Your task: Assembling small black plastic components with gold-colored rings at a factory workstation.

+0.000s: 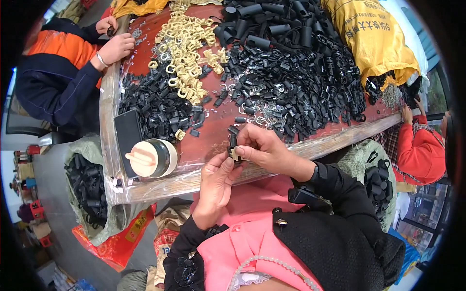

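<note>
Both hands meet at the surface's [208, 140] near edge: the right hand [264, 150] and left hand [217, 182] pinch one small black-and-cream clip [234, 153]. At 9 o'clock, a sack [77, 153] holds black parts [88, 186]; at 3 o'clock, another sack [359, 160] holds more.

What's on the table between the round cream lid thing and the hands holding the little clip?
In the head view, nothing: only bare reddish table lies between the cream-lidded container and the left hand and right hand pinching the small clip.

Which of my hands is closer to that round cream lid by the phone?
Left. The left hand is just right of the lid, at the table edge. The right hand sits farther right, beyond the left.
</note>
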Available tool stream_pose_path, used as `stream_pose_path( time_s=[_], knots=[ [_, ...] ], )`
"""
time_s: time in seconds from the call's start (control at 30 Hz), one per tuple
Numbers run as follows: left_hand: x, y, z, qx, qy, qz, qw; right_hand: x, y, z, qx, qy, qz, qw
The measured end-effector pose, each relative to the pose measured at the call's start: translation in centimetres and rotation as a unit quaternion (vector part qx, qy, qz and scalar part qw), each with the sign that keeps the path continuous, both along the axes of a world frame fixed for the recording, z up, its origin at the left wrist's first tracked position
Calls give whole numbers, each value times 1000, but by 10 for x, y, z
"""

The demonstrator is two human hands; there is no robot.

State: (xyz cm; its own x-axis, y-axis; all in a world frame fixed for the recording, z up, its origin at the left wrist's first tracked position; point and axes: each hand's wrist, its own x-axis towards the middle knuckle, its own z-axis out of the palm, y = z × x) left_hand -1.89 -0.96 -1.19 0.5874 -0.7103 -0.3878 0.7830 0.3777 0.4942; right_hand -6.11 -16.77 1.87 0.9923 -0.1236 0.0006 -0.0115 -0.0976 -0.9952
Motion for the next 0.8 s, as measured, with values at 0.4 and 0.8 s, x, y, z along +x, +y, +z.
stream_pose_path(
  time_s=[0.4,0.8],
  knots=[
    [2,-2,2,35,-7,-4,999,-7,14,-20,120,34,-71,990],
    [8,-1,6,44,-10,-42,998,19,-67,-14,-479,-130,-188,848]
  ],
)
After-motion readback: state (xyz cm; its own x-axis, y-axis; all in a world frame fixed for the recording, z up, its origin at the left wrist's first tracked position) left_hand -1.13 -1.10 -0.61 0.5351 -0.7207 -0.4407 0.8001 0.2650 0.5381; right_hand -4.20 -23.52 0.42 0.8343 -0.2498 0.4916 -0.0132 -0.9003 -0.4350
